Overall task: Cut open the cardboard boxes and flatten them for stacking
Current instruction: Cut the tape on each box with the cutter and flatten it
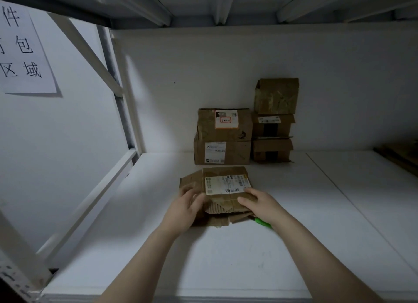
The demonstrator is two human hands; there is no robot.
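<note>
A flattened brown cardboard box [222, 173] with a white shipping label lies on the white shelf [237, 253], mid-frame. My left hand [185, 209] rests on its left side with the fingers spread loosely over the cardboard. My right hand [260, 204] presses on its right front part, fingers fairly straight. A green cutter [262, 223] lies on the shelf just under my right wrist, mostly hidden. Behind the flat box, closed cardboard boxes stand against the back wall: a left stack of two [222, 136] and a right stack of three [273, 119].
A white shelf post and diagonal brace [90, 54] stand at the left, with a paper sign [22, 49] on the side wall. More flat cardboard [400, 155] shows at the far right edge. The upper shelf's underside [226, 4] hangs overhead.
</note>
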